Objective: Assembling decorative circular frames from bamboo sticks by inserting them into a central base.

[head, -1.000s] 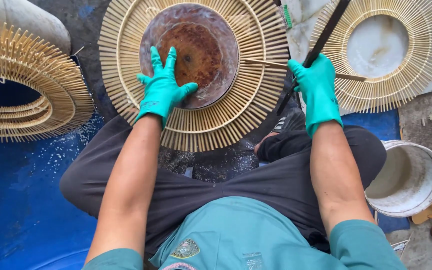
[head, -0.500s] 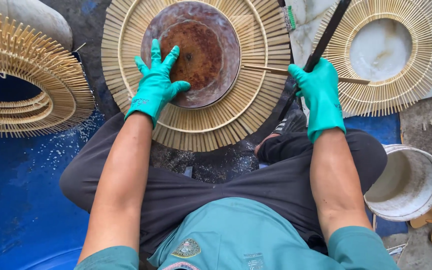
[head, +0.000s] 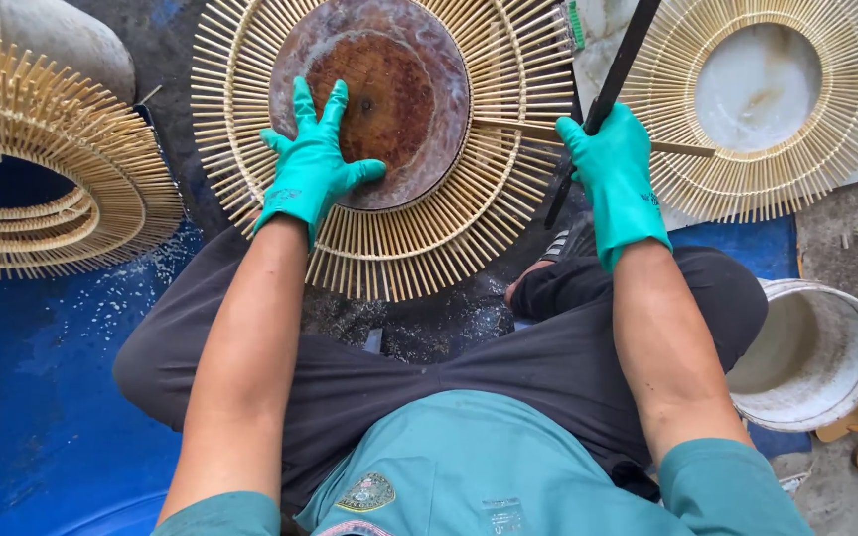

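Observation:
A round ring of radiating bamboo sticks [head: 419, 248] lies on the ground before me, with a rusty brown metal disc [head: 389, 89] at its centre. My left hand [head: 312, 164], in a green glove, rests flat on the ring's inner edge and the disc, fingers spread. My right hand [head: 616, 179], also gloved, is closed around a long black tool [head: 620, 65] and a thin bamboo stick [head: 518, 129] that points across the ring's right side.
A second bamboo ring [head: 767, 109] with a pale centre lies at the right. Stacked bamboo rings [head: 42, 179] sit at the left over a blue sheet [head: 22, 377]. A white bucket [head: 811, 357] stands by my right knee.
The left hand has slid slightly up and inward on the disc. The right hand keeps its hold on the tool and stick, with little movement.

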